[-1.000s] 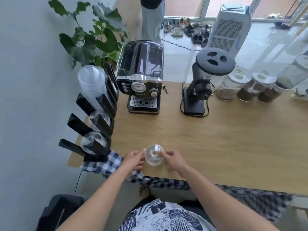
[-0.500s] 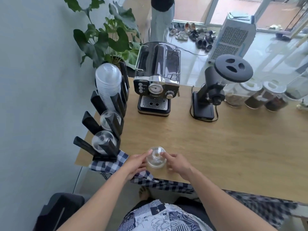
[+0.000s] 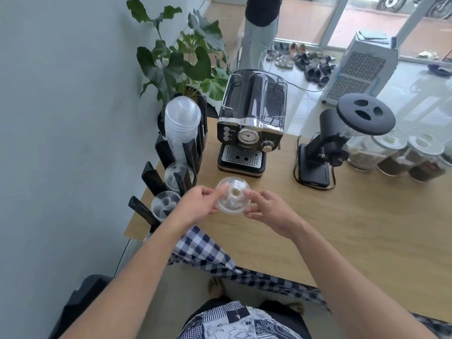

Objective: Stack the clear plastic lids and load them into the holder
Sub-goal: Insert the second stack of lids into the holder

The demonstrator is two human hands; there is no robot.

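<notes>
A stack of clear dome lids (image 3: pixel 233 198) hangs above the wooden table (image 3: pixel 342 221), gripped from both sides. My left hand (image 3: pixel 198 204) pinches its left rim and my right hand (image 3: pixel 266 209) pinches its right rim. To the left stands the black slotted holder (image 3: pixel 156 177) along the table's left edge. Its near slot holds clear lids (image 3: pixel 165 205), the middle slot more lids (image 3: pixel 178 176), and the far slot a tall stack of clear cups (image 3: pixel 182 123).
An espresso machine (image 3: pixel 252 123) and a black grinder (image 3: pixel 342 138) stand behind my hands. Jars (image 3: pixel 396 157) sit at the right. A checked cloth (image 3: pixel 203 248) hangs over the front edge. A plant (image 3: pixel 181 59) and a standing person (image 3: pixel 261 28) are beyond the table.
Both hands have lifted the lids off the table's front edge and carried them up and away from me, nearer the holder and espresso machine.
</notes>
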